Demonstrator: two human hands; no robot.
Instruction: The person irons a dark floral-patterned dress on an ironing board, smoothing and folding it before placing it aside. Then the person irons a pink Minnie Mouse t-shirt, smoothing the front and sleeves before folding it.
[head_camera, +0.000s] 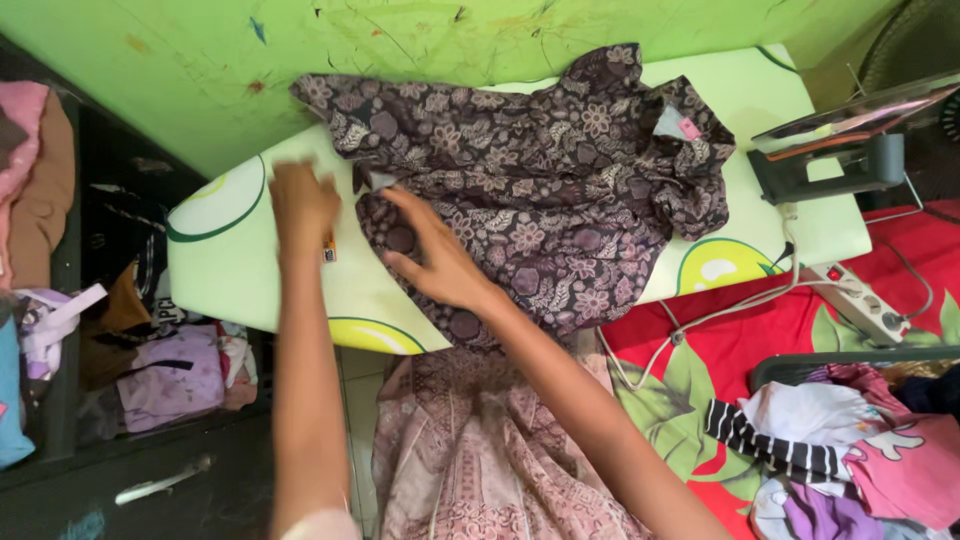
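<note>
- Dark patterned shirt (540, 170) lies spread on the ironing board (240, 270), long axis along the board, collar toward the right end.
- Left hand (302, 205), blurred, sits at the shirt's left edge; grip cannot be judged.
- Right hand (435, 260) rests flat, fingers spread, on the fabric near the front edge.
- Shirt bulk lies rightward of both hands; right hand nearer.
- Iron (840, 140) stands at the right end.
</note>
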